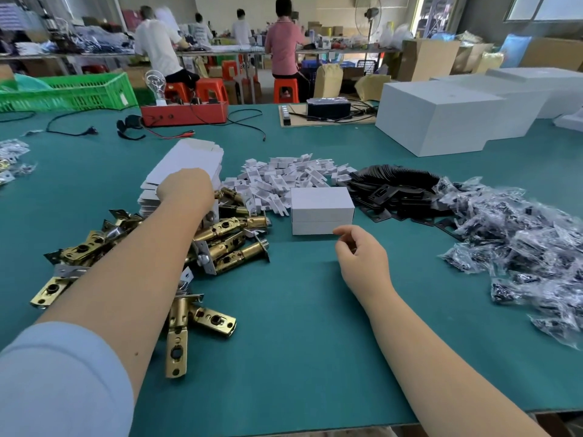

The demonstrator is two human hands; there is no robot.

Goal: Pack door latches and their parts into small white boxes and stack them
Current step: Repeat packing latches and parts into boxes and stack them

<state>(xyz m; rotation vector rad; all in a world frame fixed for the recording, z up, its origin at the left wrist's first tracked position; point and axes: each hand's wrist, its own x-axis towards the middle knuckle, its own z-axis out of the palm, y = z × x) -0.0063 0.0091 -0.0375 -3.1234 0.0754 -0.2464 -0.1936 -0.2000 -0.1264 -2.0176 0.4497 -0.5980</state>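
On the green bench [299, 326], we are reaching our left hand [186, 190] onto the flat white boxes [189, 159] beyond the brass latches [227, 238], grip unclear. Our right hand [362, 260], loosely curled, is holding nothing beside two stacked boxes [321, 211] mid-bench.

light: bright, even, daylight from windows at upper right | shadows: soft, faint under right hand [362, 260] on green table [299, 342] | glare: glints on brass latches [227, 244] | blur: background workers soft | distortion: wide-angle bending at edges
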